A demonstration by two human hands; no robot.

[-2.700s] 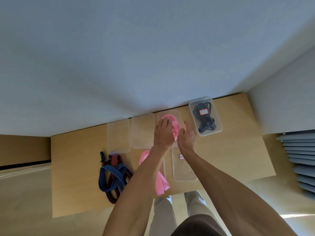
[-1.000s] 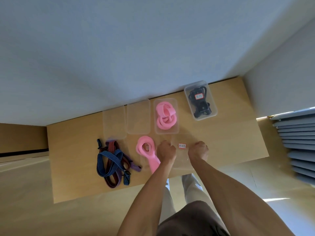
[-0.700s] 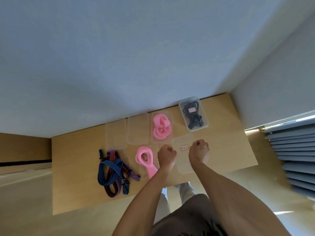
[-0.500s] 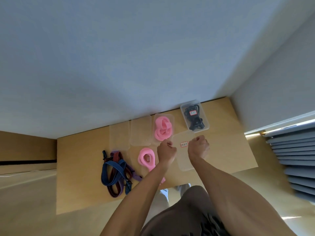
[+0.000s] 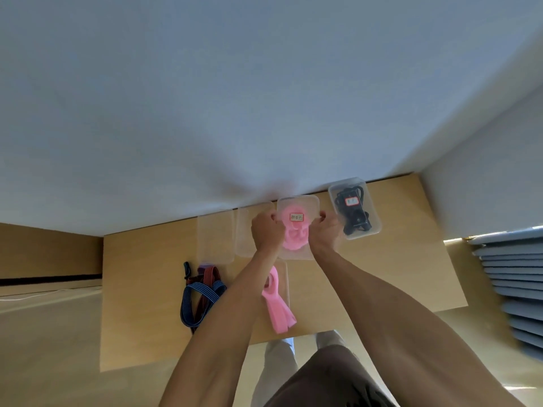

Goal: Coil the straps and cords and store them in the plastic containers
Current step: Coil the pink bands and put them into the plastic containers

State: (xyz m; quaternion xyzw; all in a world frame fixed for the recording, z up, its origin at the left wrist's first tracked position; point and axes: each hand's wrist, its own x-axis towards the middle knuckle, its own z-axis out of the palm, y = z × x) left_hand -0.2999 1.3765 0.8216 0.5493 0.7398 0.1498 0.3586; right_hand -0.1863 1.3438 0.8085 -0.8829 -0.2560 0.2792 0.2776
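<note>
A clear labelled lid lies over the container that holds a coiled pink strap. My left hand grips the lid's left edge and my right hand grips its right edge. A second pink strap lies loose on the table near the front edge, partly over another clear lid. A tangle of blue and red striped straps lies to the left. A closed container with black cords stands at the back right.
Two empty clear containers stand side by side left of my hands, against the wall. The wooden table ends at the wall behind and at a front edge near my legs. A slatted surface lies to the right.
Both hands lifted the labelled lid from the table's front and carried it back onto the container with the coiled pink strap. Before that, they had pressed the strap into that container.
</note>
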